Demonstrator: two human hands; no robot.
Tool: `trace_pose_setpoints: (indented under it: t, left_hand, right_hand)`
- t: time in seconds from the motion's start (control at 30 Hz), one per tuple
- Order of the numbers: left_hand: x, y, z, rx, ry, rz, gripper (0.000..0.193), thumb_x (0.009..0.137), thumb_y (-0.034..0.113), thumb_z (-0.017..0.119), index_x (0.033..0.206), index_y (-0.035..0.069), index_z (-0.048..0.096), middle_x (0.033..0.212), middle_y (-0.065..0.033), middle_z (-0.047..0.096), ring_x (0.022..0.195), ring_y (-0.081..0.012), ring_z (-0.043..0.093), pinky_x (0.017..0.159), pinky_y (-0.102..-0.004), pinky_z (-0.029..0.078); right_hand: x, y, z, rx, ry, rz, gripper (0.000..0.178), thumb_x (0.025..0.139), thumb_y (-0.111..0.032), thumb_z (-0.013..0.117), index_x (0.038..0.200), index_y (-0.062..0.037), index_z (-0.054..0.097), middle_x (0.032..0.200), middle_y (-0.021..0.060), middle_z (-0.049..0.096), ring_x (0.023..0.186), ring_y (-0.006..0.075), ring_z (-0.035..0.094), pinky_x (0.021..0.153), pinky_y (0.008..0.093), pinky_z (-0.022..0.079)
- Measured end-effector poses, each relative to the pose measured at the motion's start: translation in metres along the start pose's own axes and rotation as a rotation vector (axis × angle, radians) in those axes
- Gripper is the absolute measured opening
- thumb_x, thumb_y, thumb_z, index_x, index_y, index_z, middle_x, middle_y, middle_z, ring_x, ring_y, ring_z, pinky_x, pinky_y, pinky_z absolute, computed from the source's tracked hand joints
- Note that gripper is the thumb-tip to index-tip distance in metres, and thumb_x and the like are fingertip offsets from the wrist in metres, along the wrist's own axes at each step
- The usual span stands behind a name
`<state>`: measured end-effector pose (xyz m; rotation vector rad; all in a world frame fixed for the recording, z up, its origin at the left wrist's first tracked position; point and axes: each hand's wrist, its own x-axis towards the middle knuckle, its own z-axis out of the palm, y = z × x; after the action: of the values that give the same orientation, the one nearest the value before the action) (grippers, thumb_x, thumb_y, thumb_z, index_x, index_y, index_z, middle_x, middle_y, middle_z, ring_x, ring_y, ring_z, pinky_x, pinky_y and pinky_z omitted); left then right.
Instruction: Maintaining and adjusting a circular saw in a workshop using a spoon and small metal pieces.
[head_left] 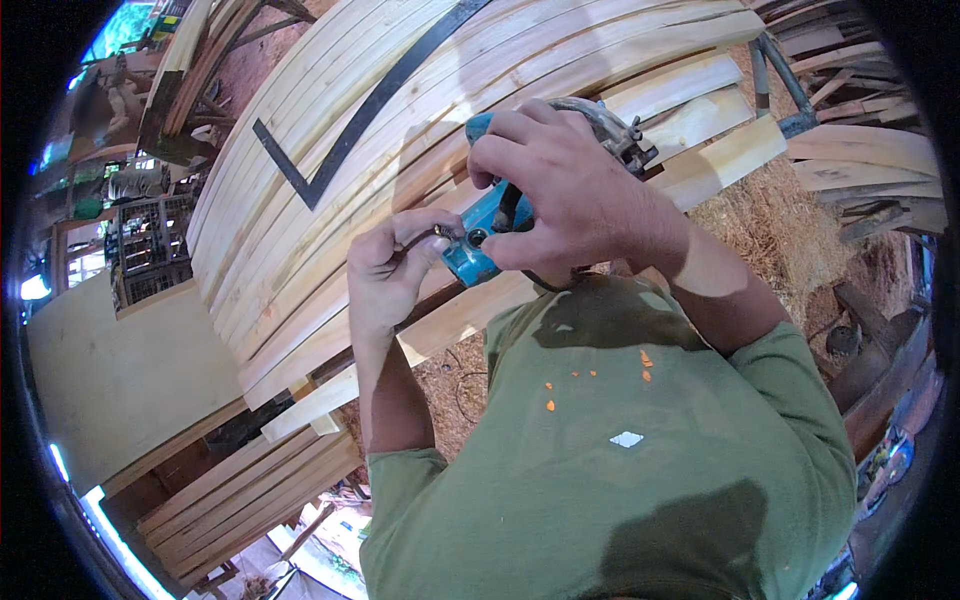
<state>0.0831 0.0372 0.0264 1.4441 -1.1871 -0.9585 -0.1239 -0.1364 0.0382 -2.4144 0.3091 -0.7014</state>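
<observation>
A teal circular saw (468,258) rests over the pale boards in front of my chest, its metal guard and knobs (628,140) partly showing past my knuckles. My right hand (575,195) is wrapped over the saw's body and dark handle, steadying it. Between the thumb and fingers of my left hand (388,275) is a small dark piece with a brass-coloured end (441,231), pinched close beside a round hole (477,238) in the saw's housing. Whether that piece touches the housing I cannot tell.
Long pale boards (330,230) lie side by side beneath the saw, with a black metal square (345,140) on them. A plywood sheet (130,370) and stacked planks (250,500) are at left. Wood shavings (775,240) and offcuts (860,160) lie at right.
</observation>
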Motion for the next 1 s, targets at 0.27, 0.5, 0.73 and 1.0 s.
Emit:
trace_pose_setpoints:
  t: [0.27,0.5,0.73,1.0]
  left_hand:
    - [0.005,-0.002,-0.003,0.01,-0.007,0.052,0.023,0.092,-0.011,0.071,0.115,-0.01,0.069,0.111,-0.0183,0.076,0.103,-0.0218,0.073,0.091,-0.0337,0.061]
    - [0.021,0.021,0.003,0.308,-0.116,0.048,0.021,0.09,-0.008,0.074,0.111,-0.004,0.073,0.106,-0.0136,0.078,0.094,-0.0194,0.074,0.084,-0.0314,0.061]
    - [0.033,0.022,-0.002,0.51,-0.225,0.334,0.022,0.083,-0.004,0.079,0.103,0.002,0.076,0.095,-0.0125,0.078,0.084,-0.0299,0.075,0.074,-0.037,0.061]
    - [0.046,0.063,0.0,0.792,-0.464,0.25,0.016,0.08,-0.005,0.08,0.094,-0.001,0.074,0.094,-0.0139,0.077,0.081,-0.0307,0.075,0.069,-0.0365,0.06]
  right_hand:
    - [0.0,0.001,0.0,-0.003,0.009,0.0,0.047,0.072,-0.042,0.079,0.103,-0.0086,0.064,0.105,0.0098,0.059,0.108,0.0315,0.055,0.093,0.0478,0.042]
    - [0.0,0.0,0.001,-0.015,0.015,-0.002,0.051,0.073,-0.045,0.08,0.106,-0.0082,0.066,0.108,0.01,0.063,0.111,0.0322,0.057,0.093,0.0495,0.041]
    - [0.0,-0.004,0.002,-0.028,0.025,0.007,0.05,0.073,-0.043,0.079,0.106,-0.0077,0.066,0.108,0.0112,0.062,0.111,0.0328,0.057,0.092,0.0505,0.042]
    - [0.002,-0.004,0.005,-0.041,0.017,0.025,0.046,0.072,-0.041,0.077,0.102,-0.0076,0.065,0.105,0.0119,0.061,0.108,0.0328,0.057,0.088,0.0495,0.042]
